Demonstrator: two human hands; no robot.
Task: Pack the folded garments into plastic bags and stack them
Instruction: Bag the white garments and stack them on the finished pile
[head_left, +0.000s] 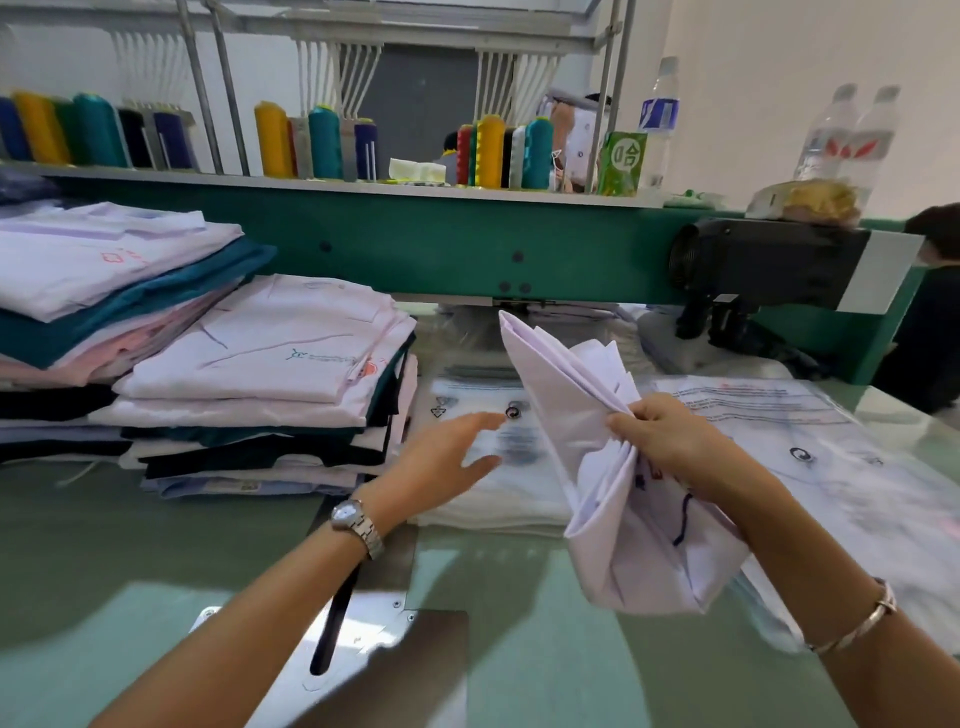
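Observation:
My right hand (670, 441) grips a folded white garment (613, 499) by its middle and holds it up on edge above the table. My left hand (447, 454) is stretched out with straight fingers over a pile of clear printed plastic bags (483, 405) lying flat in the middle of the table. To the right lies a stack of garments in plastic bags (810, 447). Two piles of folded garments stand at the left: a nearer one (270, 374) of white and dark pieces and a farther one (98, 291) of white, teal and pink pieces.
A green machine beam (467, 244) crosses behind the work area, with thread cones (322, 140) on the shelf above it. A black motor (758, 265) hangs at the right. Water bottles (847, 135) and a green carton (621, 163) stand on the shelf. A metal plate (374, 639) lies on the near table.

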